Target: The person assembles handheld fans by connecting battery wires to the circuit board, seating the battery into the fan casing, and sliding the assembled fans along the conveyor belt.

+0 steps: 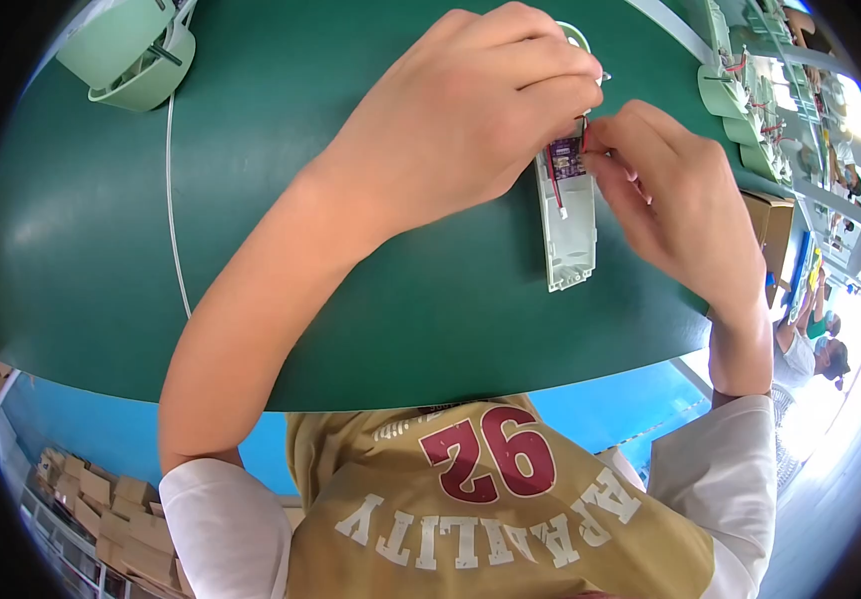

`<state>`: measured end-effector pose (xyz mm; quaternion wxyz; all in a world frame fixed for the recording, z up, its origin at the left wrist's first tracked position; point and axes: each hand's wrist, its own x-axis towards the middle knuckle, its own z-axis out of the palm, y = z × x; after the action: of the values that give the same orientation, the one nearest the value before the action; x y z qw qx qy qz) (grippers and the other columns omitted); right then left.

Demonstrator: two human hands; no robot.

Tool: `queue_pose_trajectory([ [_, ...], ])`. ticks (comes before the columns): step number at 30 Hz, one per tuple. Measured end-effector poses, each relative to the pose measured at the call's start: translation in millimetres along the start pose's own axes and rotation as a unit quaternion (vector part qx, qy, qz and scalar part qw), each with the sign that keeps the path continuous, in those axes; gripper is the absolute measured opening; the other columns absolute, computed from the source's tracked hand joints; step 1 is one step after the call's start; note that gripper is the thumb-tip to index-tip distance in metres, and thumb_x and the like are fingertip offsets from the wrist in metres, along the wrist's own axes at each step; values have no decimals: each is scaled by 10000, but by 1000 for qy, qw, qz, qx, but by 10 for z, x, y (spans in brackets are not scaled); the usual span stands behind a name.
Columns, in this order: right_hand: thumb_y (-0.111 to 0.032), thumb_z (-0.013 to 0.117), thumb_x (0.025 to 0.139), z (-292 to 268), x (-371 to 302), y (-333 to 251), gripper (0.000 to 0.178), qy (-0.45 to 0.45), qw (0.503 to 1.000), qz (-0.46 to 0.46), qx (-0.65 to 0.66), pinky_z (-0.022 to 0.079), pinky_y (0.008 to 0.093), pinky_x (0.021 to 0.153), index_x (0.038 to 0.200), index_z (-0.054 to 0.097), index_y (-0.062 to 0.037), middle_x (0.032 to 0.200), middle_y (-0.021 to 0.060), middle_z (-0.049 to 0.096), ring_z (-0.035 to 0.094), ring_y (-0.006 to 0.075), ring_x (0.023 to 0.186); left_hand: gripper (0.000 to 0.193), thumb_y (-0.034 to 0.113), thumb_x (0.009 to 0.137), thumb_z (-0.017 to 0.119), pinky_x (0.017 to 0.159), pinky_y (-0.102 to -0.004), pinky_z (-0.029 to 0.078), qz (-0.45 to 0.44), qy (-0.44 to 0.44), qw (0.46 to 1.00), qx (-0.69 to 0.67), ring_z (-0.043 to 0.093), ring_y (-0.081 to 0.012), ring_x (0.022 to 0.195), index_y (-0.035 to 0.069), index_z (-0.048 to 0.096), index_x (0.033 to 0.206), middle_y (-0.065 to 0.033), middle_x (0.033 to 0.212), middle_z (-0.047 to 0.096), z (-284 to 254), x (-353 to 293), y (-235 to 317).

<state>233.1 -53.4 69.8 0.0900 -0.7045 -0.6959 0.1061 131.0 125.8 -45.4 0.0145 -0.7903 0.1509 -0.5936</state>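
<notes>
A long pale-green plastic housing [571,235] lies on the green table, its open side up. Inside it sits a small purple circuit board [566,160], with a red and black wire [554,185] ending in a white connector that hangs over the housing's lower half. My left hand [480,105] arches over the far end of the housing, fingers closed together; what they pinch is hidden beneath them. Beside the board, the thumb and forefinger of my right hand [665,180] pinch a thin wire [585,130] near the housing's right edge.
Pale-green plastic shells [136,60] stand at the far left, with a white cable [173,190] running from them to the table's near edge. More green housings with wires [750,120] line the right edge. Cardboard boxes [121,509] are piled lower left. Other people [818,349] sit at right.
</notes>
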Motion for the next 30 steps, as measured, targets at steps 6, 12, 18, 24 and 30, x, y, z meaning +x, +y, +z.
queue_pose_trajectory([
  [6, 37, 657, 873, 30, 18, -45, 98, 0, 1000, -8, -27, 486, 348, 575, 964, 621, 25, 851, 129, 613, 601, 280, 659, 278, 82, 787, 667, 802, -347, 479, -156, -92, 976, -118, 618, -253, 1055, 13, 667, 1057, -76, 1094, 658, -194, 112, 91],
  [12, 32, 645, 899, 85, -71, 55, 70, 11, 998, 26, 62, 474, 277, 586, 968, 635, 37, 833, 84, 605, 616, 175, 690, 317, 76, 745, 690, 767, -353, 477, -15, -28, 999, 6, 624, -267, 1031, 0, 672, 1052, -85, 1084, 662, -59, -7, 93],
  [18, 25, 667, 879, 223, -149, 65, 49, 65, 955, 159, 242, 430, 282, 549, 926, 653, 29, 760, 80, 574, 570, 175, 613, 318, 62, 731, 697, 756, -357, 482, -15, -15, 1000, 5, 625, -279, 1021, -21, 674, 1037, -102, 1075, 663, -61, 11, 144],
  [24, 9, 667, 885, 236, -146, 89, 32, 70, 982, 99, 147, 449, 298, 548, 911, 651, 19, 766, 88, 585, 570, 205, 598, 293, 55, 724, 685, 812, -362, 513, 0, -28, 1000, 10, 617, -288, 1003, -50, 671, 998, -123, 1053, 656, -76, 40, 126],
  [30, 38, 634, 893, 173, -121, -139, 53, 63, 994, 22, -84, 455, 324, 555, 938, 625, 12, 809, 126, 553, 552, 273, 634, 257, 52, 723, 665, 824, -341, 512, -211, -120, 948, -205, 600, -277, 966, -51, 664, 958, -125, 1013, 644, -356, 330, 286],
])
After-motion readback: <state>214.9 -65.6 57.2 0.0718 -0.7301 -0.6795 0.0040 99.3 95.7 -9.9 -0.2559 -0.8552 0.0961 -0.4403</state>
